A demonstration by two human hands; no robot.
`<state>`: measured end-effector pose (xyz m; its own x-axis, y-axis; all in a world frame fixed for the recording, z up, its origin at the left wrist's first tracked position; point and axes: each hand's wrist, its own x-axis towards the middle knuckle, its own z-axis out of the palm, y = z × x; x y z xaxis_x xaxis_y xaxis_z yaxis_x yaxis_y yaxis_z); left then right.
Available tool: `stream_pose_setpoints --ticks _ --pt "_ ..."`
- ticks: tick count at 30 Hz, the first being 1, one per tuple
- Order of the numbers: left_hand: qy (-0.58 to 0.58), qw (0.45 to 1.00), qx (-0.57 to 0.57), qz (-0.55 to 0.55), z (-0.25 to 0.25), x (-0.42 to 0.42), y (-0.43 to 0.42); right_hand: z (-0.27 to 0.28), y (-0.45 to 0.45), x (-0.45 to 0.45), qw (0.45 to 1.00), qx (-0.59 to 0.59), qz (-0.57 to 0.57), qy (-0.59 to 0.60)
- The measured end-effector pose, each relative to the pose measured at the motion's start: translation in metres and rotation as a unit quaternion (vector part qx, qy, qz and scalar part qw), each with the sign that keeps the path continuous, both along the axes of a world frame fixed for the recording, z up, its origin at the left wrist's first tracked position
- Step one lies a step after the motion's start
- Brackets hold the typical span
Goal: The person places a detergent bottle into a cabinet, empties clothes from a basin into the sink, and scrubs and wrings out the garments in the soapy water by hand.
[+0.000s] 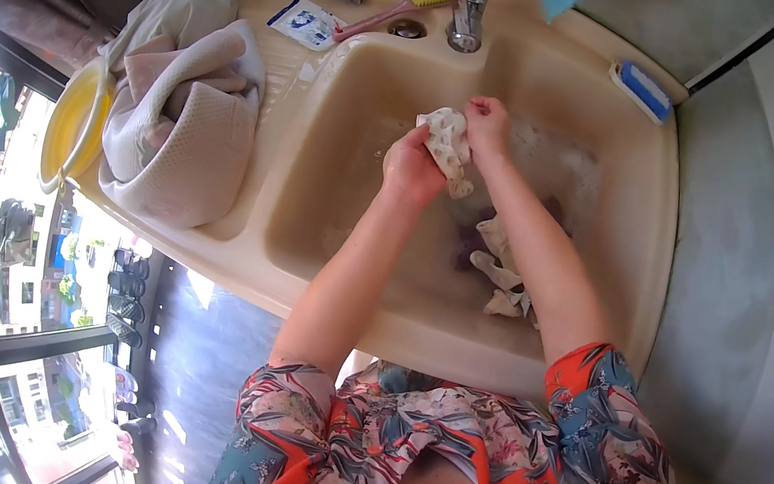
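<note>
Our left hand (414, 167) grasps a pale patterned cloth (444, 136), thumb on one side and fingers on the other, above the basin of the sink (295, 217). Our right hand (488, 132) is curled against the cloth's edge at three o'clock; we cannot tell whether its fingers pinch the fabric. Taking the cloth as the dial's centre, with the tap (465, 23) at twelve, we judge that a slip is the likeliest trouble: wet fabric on one sure hold could slide out and drop into the cloudy water (425, 258).

At five o'clock, pale pieces of cloth (496, 271) lie in the basin, partly hidden by our right forearm. If that arm sinks lower, it could drag or tangle them, and the dark cloth (476, 241) among them could leak colour onto the pale ones.

Farther out, the pink-handled brush (376, 21) at eleven lies against the packet (306, 25) at ten; a bump to its handle could push the packet, and splashes could wet it. At nine, a heap of pale laundry (191, 170) could catch drips. At two, the blue brush (646, 91) sits on the rim, where a nudge could tip it in.
</note>
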<state>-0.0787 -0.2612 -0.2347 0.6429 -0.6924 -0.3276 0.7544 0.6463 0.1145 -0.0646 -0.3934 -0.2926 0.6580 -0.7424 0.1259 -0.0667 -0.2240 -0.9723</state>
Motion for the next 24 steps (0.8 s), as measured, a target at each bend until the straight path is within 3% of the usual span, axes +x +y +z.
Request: stream_pose_setpoints --ticks 2,5,9,11,13,15,18,21,24 --pt "0.003 0.999 0.039 0.011 0.008 0.007 0.008 -0.028 -0.011 0.01 0.989 0.141 0.027 0.028" --pt "-0.02 0.992 0.121 0.025 0.013 0.026 0.038 0.004 0.012 0.003 0.953 0.23 0.078 0.18" --pt "-0.083 0.961 0.254 -0.067 0.002 0.047 0.088 0.049 0.049 0.03 0.962 -0.03 0.224 0.156" --pt "-0.151 0.939 0.29 -0.104 -0.002 0.044 0.093 0.071 0.072 0.068 0.956 -0.013 0.277 0.094" --pt "-0.211 0.91 0.332 -0.132 -0.002 0.04 0.089 0.096 0.094 0.114 0.945 -0.099 0.292 0.109" --pt "-0.261 0.874 0.382 -0.152 0.001 0.034 0.081 0.09 0.107 0.171 0.932 -0.187 0.298 0.087" --pt "-0.309 0.838 0.421 -0.16 -0.016 0.031 0.072 0.093 0.126 0.224 0.915 -0.208 0.306 0.16" --pt "-0.352 0.796 0.458 -0.18 -0.017 0.026 0.066 0.094 0.138 0.247 0.899 -0.3 0.271 0.171" --pt "-0.375 0.786 0.458 -0.176 -0.013 0.021 0.064 0.088 0.139 0.259 0.892 -0.317 0.271 0.173"
